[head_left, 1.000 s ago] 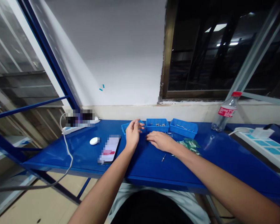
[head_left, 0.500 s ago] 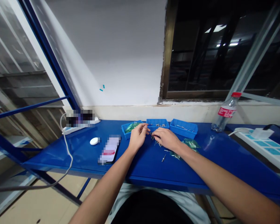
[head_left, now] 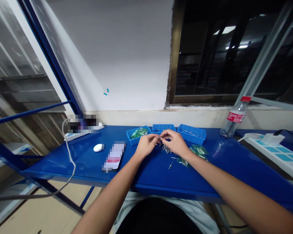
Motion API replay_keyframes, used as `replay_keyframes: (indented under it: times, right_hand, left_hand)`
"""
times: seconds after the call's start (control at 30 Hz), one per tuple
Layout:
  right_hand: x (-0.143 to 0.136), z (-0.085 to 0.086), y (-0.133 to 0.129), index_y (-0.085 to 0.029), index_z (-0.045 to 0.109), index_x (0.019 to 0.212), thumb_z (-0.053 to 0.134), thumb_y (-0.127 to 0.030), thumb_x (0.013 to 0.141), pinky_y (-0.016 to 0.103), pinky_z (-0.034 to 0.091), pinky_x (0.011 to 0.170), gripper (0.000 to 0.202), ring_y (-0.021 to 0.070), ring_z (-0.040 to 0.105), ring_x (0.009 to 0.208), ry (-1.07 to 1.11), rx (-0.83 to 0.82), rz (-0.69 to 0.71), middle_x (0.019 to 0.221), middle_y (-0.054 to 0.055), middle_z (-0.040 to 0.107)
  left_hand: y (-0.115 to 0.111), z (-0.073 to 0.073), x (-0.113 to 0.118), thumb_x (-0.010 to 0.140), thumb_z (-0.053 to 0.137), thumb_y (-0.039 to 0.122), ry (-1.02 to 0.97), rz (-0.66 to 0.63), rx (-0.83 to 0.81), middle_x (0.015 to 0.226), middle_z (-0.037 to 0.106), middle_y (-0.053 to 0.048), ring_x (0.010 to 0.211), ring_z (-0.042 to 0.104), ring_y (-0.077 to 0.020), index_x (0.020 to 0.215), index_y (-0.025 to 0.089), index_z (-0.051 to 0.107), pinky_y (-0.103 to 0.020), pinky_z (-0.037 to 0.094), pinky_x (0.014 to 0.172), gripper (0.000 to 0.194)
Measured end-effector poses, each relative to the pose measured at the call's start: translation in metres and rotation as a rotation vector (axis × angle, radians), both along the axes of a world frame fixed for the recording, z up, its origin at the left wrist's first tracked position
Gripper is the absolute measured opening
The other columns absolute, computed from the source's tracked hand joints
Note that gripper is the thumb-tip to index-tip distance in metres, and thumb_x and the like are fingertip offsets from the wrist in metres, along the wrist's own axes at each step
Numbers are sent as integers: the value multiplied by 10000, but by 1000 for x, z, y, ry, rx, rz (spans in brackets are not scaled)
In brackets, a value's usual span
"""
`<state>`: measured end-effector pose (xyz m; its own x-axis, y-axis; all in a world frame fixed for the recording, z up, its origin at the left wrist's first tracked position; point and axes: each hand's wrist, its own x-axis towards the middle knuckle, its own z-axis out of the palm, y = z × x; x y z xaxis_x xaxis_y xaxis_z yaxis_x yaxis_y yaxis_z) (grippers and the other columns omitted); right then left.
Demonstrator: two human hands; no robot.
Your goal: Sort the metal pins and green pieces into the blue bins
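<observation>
My left hand (head_left: 146,145) and my right hand (head_left: 175,142) meet above the blue table, thumbs and fingertips pinched together. Between the fingertips is a small metal piece (head_left: 160,137), seemingly a rivet, mostly covered by the fingers. Under my right hand lies a pile of silver rivets (head_left: 166,149) with thin pins. One single rivet (head_left: 170,165) rests nearer the table's front edge. Just behind the hands stand a blue bin with green-tinted bags (head_left: 139,132), a middle blue bin (head_left: 164,127) with metal parts and a right blue bin (head_left: 191,134) with thin metal pins.
Green-tinted plastic bags (head_left: 199,150) lie beside my right forearm. A phone (head_left: 114,156) and a white oval object (head_left: 98,148) are on the left. On the right stand a red-capped bottle (head_left: 236,117) and a white power strip (head_left: 280,152). Another power strip (head_left: 70,135) sits at back left.
My right hand has lifted from the rivet pile and moved to my left hand. The fingertips of both hands now meet around the small metal piece, and more of the pile shows.
</observation>
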<state>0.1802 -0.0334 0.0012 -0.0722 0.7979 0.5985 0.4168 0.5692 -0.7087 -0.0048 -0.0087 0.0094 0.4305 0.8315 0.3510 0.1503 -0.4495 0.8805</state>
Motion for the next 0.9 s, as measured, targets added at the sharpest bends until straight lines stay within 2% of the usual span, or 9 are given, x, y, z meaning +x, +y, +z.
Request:
replay_keyframes:
  times: [0.17, 0.33, 0.53, 0.73, 0.9]
  right_hand:
    - [0, 4, -5, -213, 676, 923, 646, -187, 823, 326, 552, 744, 108, 187, 660, 777, -117, 62, -86, 886, 29, 703]
    - [-2, 12, -12, -214, 698, 989, 576, -132, 839, 324, 516, 715, 210, 189, 603, 752, -204, 141, -100, 899, 48, 646]
    - [0, 11, -9, -217, 702, 915, 615, -118, 816, 315, 521, 716, 164, 182, 616, 745, -170, 103, -75, 870, 29, 663]
    - [0, 10, -8, -219, 715, 941, 585, -148, 876, 314, 576, 780, 162, 184, 691, 861, -124, 58, 7, 978, 44, 712]
    - [-2, 7, -7, -202, 707, 950, 640, -243, 876, 319, 596, 744, 108, 186, 713, 804, -13, -88, -23, 903, 40, 737]
  left_hand:
    - [1, 0, 0, 888, 685, 441, -15, 32, 28, 931, 795, -85, 777, 737, -211, 1017, 166, 781, -307, 590, 758, 319]
    - [-1, 2, 1, 882, 696, 477, -85, 7, -58, 973, 789, -108, 841, 751, -225, 1088, 144, 757, -305, 597, 770, 397]
    - [-3, 4, -1, 905, 650, 529, 29, -15, -54, 863, 791, -92, 812, 753, -235, 1038, 147, 790, -304, 594, 745, 428]
    - [1, 2, -2, 868, 725, 376, 3, 15, -57, 907, 797, -95, 795, 750, -215, 1046, 143, 774, -296, 595, 753, 298]
    - [-1, 3, -2, 836, 762, 314, 70, 95, 59, 907, 799, -76, 830, 762, -222, 963, 165, 779, -310, 608, 793, 197]
